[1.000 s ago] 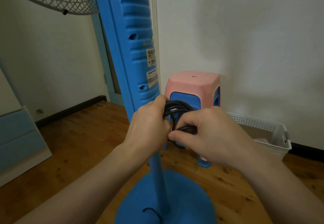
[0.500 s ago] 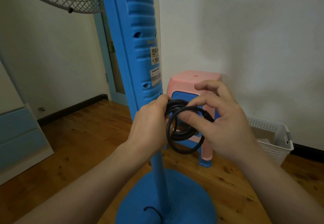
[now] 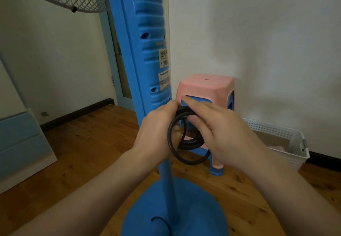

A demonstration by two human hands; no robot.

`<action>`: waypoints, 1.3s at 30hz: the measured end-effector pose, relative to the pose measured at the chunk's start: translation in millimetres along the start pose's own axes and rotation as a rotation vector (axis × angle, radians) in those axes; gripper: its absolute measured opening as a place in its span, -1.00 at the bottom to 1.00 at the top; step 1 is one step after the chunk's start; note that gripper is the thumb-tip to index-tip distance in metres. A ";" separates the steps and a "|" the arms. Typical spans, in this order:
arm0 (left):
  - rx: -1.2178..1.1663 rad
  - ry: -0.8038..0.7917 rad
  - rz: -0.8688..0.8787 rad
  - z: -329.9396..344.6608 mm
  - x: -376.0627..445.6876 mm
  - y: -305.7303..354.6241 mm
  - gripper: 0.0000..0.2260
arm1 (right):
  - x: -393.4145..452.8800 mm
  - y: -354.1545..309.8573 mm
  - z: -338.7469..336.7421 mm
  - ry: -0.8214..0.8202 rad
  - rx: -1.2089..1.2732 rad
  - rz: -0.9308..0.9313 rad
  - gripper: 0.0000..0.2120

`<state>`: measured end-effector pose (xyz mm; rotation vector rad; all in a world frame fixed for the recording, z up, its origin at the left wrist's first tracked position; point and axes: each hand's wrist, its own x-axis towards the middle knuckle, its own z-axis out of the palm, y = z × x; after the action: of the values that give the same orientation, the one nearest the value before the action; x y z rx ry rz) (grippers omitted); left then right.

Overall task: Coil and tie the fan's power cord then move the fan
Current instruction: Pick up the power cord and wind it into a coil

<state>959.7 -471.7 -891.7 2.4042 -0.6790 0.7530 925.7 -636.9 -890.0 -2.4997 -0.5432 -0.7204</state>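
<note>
At frame centre our left hand clasps the coiled black cord; our right hand pinches its top beside the blue fan.

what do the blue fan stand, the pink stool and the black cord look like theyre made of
Blue fan stand: moulded plastic by the look, with ribbed grooves and a soft sheen. Pink square-topped stool: also looks like moulded plastic, matte, with rounded edges. Black coiled power cord, gripped by the left hand and right hand: probably rubber or PVC sheathing, smooth, bending freely into loops.

Blue fan, black cord, pink stool
</note>
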 end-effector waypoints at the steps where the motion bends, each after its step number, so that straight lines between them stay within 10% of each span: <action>1: -0.010 -0.019 0.010 -1.3 -0.6 -0.4 -0.69 | 1.0 1.3 -0.2 -0.035 0.009 0.009 -0.54; 11: -0.077 -0.021 0.047 -3.7 0.3 -9.7 -0.71 | 6.6 9.9 9.1 -0.040 0.101 0.088 -0.37; 35: -0.262 -0.137 -0.045 -17.5 -14.1 -8.4 -0.68 | 20.4 5.4 31.5 0.017 0.274 0.289 -0.65; 39: 0.013 0.158 -0.083 -27.7 -32.2 7.5 -0.61 | 18.9 3.9 33.2 0.030 0.291 0.279 -0.67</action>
<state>922.1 -450.8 -889.8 2.3392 -0.5088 0.9031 955.2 -617.6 -905.2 -2.2284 -0.2582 -0.5290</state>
